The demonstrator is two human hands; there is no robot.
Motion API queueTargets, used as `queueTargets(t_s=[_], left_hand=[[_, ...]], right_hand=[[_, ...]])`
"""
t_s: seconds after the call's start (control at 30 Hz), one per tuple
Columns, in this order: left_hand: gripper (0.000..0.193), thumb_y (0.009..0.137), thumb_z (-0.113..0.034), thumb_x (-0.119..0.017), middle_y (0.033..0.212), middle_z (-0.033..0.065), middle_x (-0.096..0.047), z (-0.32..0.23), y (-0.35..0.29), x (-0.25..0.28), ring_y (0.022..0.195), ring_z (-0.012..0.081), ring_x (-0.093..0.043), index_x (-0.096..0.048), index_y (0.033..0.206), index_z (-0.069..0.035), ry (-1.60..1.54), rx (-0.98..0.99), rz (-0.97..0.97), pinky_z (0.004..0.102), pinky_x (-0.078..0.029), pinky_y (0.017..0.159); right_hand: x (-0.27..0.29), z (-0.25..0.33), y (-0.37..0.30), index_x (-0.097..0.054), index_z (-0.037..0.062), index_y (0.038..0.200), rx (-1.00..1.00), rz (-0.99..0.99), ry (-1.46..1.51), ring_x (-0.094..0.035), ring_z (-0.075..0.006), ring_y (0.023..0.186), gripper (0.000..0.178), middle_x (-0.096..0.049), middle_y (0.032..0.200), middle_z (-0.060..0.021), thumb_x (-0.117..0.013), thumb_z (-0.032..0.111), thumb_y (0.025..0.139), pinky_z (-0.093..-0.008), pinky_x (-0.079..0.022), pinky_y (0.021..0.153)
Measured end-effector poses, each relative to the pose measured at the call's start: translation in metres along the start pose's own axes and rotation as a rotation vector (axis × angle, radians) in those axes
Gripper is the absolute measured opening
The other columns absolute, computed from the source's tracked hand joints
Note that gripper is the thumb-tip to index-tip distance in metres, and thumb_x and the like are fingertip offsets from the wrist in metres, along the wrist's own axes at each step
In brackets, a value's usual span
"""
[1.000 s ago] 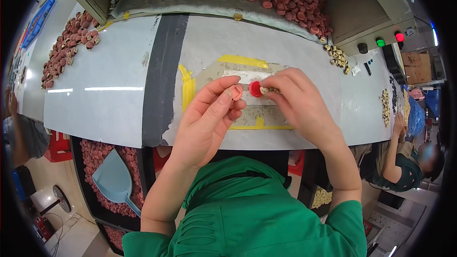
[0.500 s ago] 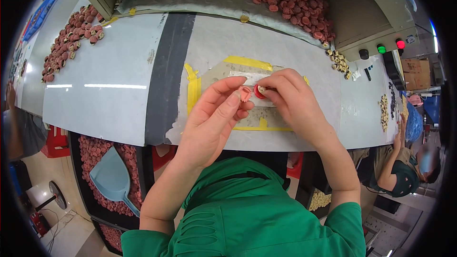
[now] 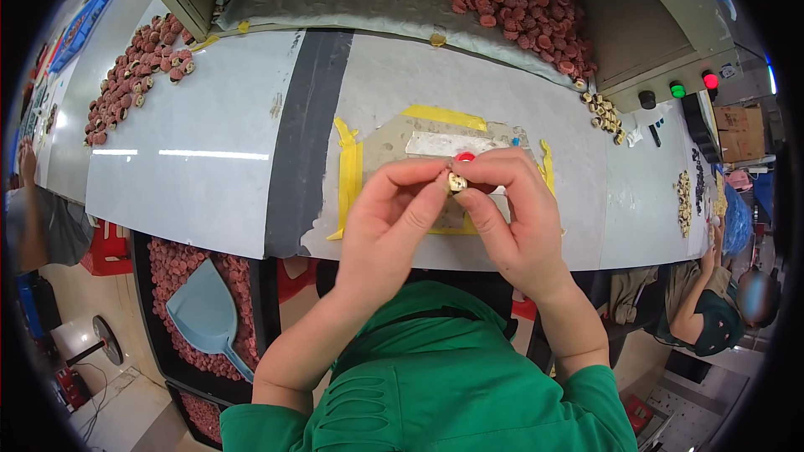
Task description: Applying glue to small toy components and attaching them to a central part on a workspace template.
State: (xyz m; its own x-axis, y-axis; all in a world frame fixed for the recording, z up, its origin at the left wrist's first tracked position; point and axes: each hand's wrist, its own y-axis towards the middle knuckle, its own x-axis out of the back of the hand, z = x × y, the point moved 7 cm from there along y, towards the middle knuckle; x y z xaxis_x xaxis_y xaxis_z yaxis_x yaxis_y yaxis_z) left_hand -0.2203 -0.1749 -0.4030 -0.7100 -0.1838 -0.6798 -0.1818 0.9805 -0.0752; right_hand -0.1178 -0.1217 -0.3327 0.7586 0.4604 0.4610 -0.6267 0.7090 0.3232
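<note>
In front of me my left hand [image 3: 377,230] and my right hand [image 3: 523,230] meet, thumbs and fingertips pinched together. Between them shows a small cream piece with dark marks [image 3: 456,182], like a tiny doll's head. The pink scalloped cap-like piece seen in my left fingers earlier is now mostly hidden by the fingertips. Just beyond my fingers a small round red holder [image 3: 465,156] stands on the worktable [image 3: 402,75], within an area edged with yellow tape [image 3: 350,176].
Pink caps [image 3: 536,25] lie heaped under the machine housing ahead. Pink-capped heads [image 3: 138,75] are piled far left, cream heads [image 3: 603,113] to the right. Below left, a blue scoop [image 3: 203,310] rests in a crate of pink caps. A co-worker [image 3: 703,310] sits at right.
My right hand has left the red holder with the cream piece and come toward me to my left hand. The two hands, apart before, now touch around the piece.
</note>
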Motion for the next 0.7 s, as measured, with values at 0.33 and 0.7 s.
queueTargets(t_s=[0.33,0.7], left_hand=[[0.019,0.092,-0.001,-0.054,0.111,0.0079,-0.056,-0.011,-0.007,-0.006,0.099,0.0116,-0.056,-0.055,0.111,0.001,0.152,-0.284,0.012,0.0247,-0.046,0.087],[0.014,0.092,-0.001,-0.055,0.107,0.0069,-0.057,-0.006,-0.009,-0.007,0.096,0.0110,-0.057,-0.056,0.106,0.001,0.089,-0.158,-0.011,0.0238,-0.047,0.084]], right_hand=[[0.001,-0.003,-0.011,-0.058,0.0032,0.101,0.132,-0.124,-0.013,-0.057,-0.0265,0.085,0.023,-0.060,0.093,-0.0102,-0.068,0.004,0.080,-0.0370,-0.048,0.083],[0.002,0.000,-0.015,-0.056,0.0037,0.101,0.208,-0.108,-0.088,-0.055,-0.0252,0.081,0.025,-0.058,0.092,-0.0092,-0.068,0.003,0.080,-0.0347,-0.047,0.075]])
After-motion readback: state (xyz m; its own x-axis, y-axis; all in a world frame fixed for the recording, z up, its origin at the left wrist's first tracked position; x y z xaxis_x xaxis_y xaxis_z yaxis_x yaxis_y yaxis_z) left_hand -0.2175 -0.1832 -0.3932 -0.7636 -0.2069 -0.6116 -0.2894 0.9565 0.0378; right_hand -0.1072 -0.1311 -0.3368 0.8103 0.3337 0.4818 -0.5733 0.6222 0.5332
